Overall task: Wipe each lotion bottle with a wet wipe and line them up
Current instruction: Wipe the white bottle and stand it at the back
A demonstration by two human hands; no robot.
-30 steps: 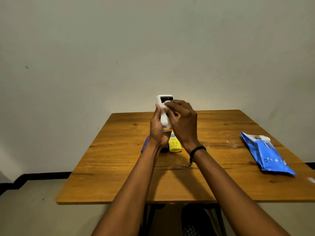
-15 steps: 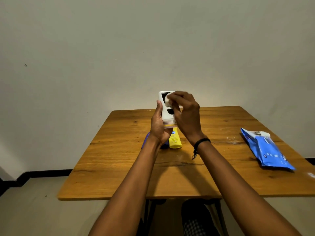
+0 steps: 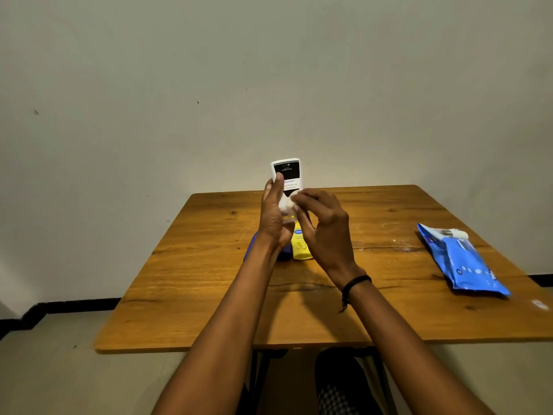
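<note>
head view: the left hand point(image 3: 273, 217) grips a white bottle point(image 3: 285, 175) by its sides, raised above the surface point(image 3: 209, 280); the right hand point(image 3: 324, 232) pinches a wet wipe point(image 3: 289, 202) against its front. it looks light and stiff, likely slippery when damp.

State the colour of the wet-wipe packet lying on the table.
Blue with white markings; the wet-wipe packet shows best in the head view.

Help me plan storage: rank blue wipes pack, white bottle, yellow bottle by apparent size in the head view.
1. blue wipes pack.
2. white bottle, held nearer the camera.
3. yellow bottle, partly hidden, so unsure.
</note>
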